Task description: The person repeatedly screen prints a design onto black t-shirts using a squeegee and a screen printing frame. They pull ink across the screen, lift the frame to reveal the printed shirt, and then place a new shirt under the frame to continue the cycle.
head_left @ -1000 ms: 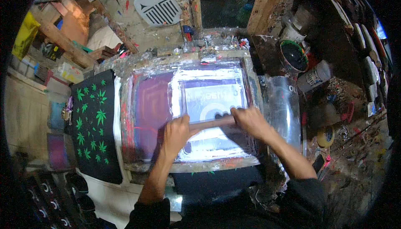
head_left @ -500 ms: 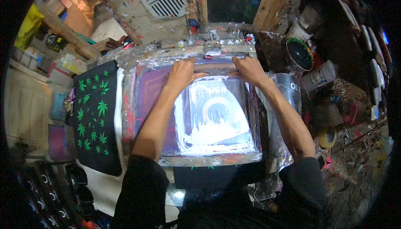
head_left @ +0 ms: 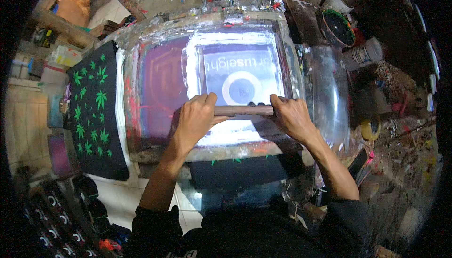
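Note:
My left hand (head_left: 197,117) and my right hand (head_left: 294,119) grip the two ends of a wooden-handled squeegee (head_left: 245,111), fingers wrapped round it. The squeegee lies across the near half of a screen printing frame (head_left: 162,81) with purple mesh. White ink (head_left: 226,134) is on the mesh in front of the squeegee and along the borders of a pale window. Beyond the squeegee, a ring and lettering show in that window. Black fabric with green leaf prints (head_left: 245,169) sticks out from under the frame's near edge. The squeegee's blade is hidden.
Left of the frame lies another black cloth with green leaves (head_left: 100,110). To the right are a shiny clear sheet (head_left: 329,95), a green-rimmed bowl (head_left: 338,27), a pale tub (head_left: 365,55) and a tape roll (head_left: 370,128). Dark printed pieces (head_left: 59,220) sit at lower left.
Both hands have drawn the squeegee from the far edge of the screen toward me. White ink has cleared from the window's middle, where ring and lettering now show plainly. The view has shifted.

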Motion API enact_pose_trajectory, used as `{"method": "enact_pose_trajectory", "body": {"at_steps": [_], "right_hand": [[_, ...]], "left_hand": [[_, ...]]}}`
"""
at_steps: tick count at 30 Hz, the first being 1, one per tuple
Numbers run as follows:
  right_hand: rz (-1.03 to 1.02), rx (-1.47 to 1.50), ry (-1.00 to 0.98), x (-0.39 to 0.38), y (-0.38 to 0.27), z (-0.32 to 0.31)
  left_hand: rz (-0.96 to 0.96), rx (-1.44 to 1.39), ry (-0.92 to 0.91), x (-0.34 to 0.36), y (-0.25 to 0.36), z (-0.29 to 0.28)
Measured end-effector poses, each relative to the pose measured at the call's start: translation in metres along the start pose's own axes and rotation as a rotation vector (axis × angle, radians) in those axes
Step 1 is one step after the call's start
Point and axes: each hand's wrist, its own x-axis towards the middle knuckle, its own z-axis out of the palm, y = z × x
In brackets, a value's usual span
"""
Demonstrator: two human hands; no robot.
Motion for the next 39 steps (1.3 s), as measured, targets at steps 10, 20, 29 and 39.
{"method": "enact_pose_trajectory", "body": {"at_steps": [10, 20, 29, 39], "right_hand": [[-0.004, -0.243, 0.064, -0.063, -0.047, 0.005], [0.084, -0.21, 0.617, -0.068, -0.138, 0.022], [-0.135, -0.276, 0.849, 0.049, -0.128, -0.188], [0.057, -0.252, 0.494, 0.158, -0.109, -0.317]], "left_hand": [[-0.117, -0.077, 0.308, -0.126, 0.025, 0.0], [-0.293, 0.291, 0.248, -0.185, -0.023, -0.022], [-0.216, 0.267, 1.304, -0.076, 0.001, -0.161], [-0.376, 0.305, 0.353, -0.019, -0.081, 0.056]]}}
